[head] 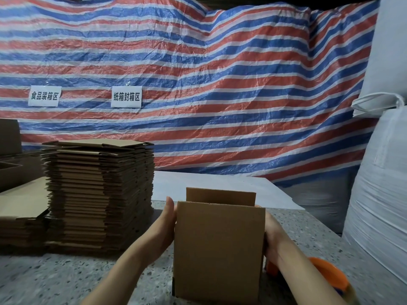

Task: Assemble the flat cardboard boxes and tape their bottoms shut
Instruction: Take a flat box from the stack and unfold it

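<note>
I press my left hand [164,225] and right hand [273,236], fingers flat, against the opened cardboard box [219,249], flanked by the stack of flat boxes [99,194] and orange tape dispenser [326,271], below the sign "纸箱封箱区" [126,96].

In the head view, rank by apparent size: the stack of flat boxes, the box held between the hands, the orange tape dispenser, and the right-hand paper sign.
1. Stack of flat boxes
2. Held box, though nearness to the camera inflates it
3. Orange tape dispenser, partly hidden by the arm, so unsure against the next
4. Right-hand paper sign
</note>
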A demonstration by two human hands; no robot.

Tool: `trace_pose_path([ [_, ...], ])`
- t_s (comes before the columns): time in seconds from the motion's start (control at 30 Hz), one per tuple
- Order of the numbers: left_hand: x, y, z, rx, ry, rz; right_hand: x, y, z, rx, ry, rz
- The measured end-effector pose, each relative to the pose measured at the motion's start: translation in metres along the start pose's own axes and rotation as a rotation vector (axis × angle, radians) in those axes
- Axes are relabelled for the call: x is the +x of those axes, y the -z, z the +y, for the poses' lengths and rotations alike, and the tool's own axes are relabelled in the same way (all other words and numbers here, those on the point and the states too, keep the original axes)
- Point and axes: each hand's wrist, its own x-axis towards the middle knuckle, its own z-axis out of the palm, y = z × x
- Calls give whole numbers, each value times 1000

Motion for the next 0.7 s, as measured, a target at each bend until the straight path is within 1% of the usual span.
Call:
trace_pose_path([
  [0.07, 0, 1, 0, -2, 45, 27, 2, 0, 1, 12, -1, 13],
  [0.17, 4, -4, 3, -1, 25, 66, 6, 0, 3, 28, -10, 32],
  [0.37, 9, -17, 1, -63, 13, 251, 1, 3, 7, 101, -27, 21],
  [0.47, 12, -22, 2, -122, 21, 327, -3, 5, 9, 161, -9, -40],
  [0.6, 14, -28, 1, -126, 13, 449, -11, 8, 5, 98, 52, -115],
  [0.7, 15, -28, 2, -167, -27, 427, -11, 10, 3, 116, 65, -136],
])
